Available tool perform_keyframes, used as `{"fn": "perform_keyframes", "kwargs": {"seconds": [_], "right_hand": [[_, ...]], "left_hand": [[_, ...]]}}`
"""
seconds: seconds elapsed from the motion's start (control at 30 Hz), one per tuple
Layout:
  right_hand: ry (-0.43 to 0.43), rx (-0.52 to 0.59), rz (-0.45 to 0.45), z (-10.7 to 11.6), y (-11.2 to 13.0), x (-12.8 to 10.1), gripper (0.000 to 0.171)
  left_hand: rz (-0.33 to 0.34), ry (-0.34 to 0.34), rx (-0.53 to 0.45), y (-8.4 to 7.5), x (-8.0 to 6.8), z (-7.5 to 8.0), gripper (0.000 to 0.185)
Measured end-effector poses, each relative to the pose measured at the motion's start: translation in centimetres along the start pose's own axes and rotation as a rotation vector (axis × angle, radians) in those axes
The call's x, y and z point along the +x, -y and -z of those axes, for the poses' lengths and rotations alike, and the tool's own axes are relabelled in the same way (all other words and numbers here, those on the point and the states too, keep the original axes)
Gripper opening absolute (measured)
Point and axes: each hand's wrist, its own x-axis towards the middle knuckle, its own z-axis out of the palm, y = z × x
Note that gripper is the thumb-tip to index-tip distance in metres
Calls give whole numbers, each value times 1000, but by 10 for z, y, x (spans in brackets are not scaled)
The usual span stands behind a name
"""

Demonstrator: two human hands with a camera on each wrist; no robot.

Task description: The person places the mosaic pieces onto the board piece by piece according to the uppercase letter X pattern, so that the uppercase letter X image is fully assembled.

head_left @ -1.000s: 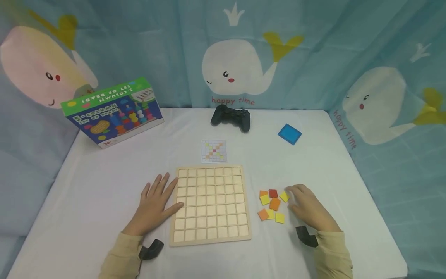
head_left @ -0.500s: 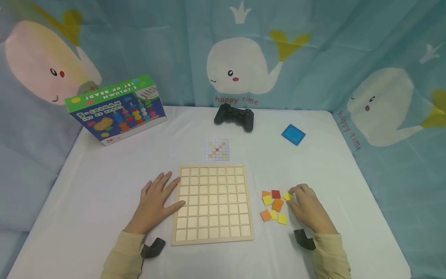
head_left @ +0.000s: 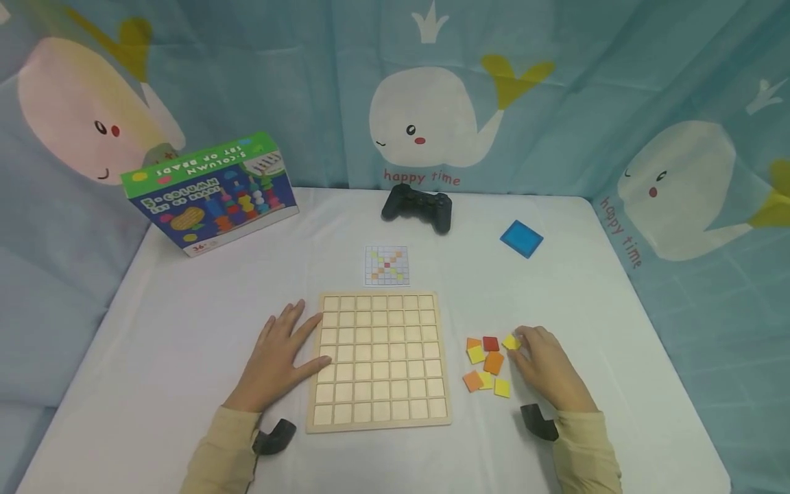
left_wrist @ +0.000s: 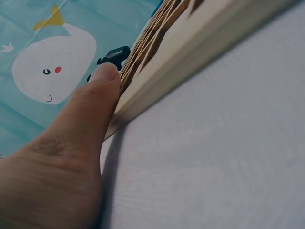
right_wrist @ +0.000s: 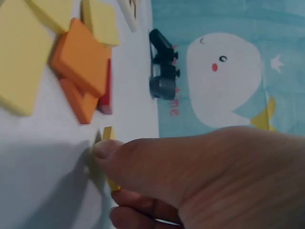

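Note:
My right hand [head_left: 546, 363] pinches a yellow square tile [head_left: 509, 342] between thumb and fingers. In the right wrist view this tile [right_wrist: 108, 133] stands nearly edge-on behind the thumb, lifted at a tilt. Left of it lie a red tile [head_left: 490, 344], an orange tile [head_left: 493, 363] and several more orange and yellow ones, some overlapping. My left hand [head_left: 274, 363] lies with fingers spread at the left side of a wooden grid board [head_left: 382, 353]. Its thumb [left_wrist: 93, 98] rests on the board's edge. The board's square cells hold no tiles.
Behind the board lies a small pattern card [head_left: 387, 265] with coloured squares. Further back are a black game controller [head_left: 417, 208] and a blue square piece [head_left: 521, 239]. A bead-set box [head_left: 212, 195] stands at the back left, before a whale-print curtain [head_left: 333, 89].
My right fingers have closed on the yellow tile at the pile's right side and tipped it up. The left hand stays at the board. The head view has shifted slightly.

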Motion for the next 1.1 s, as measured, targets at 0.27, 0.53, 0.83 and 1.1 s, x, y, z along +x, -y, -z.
{"fn": "perform_keyframes", "kwargs": {"seconds": [0.27,0.53,0.83,1.1], "right_hand": [[-18,111,225,18,36,22,37],[-29,123,593,27,111,61,29],[59,102,759,-15,170,90,27],[183,70,722,-46,199,103,28]], "left_hand": [[-26,-19,10,1,-1,0,75],[-2,-17,-6,1,-2,1,71],[-3,5,6,-1,-2,1,71],[-7,5,13,-4,-3,3,71]]}}
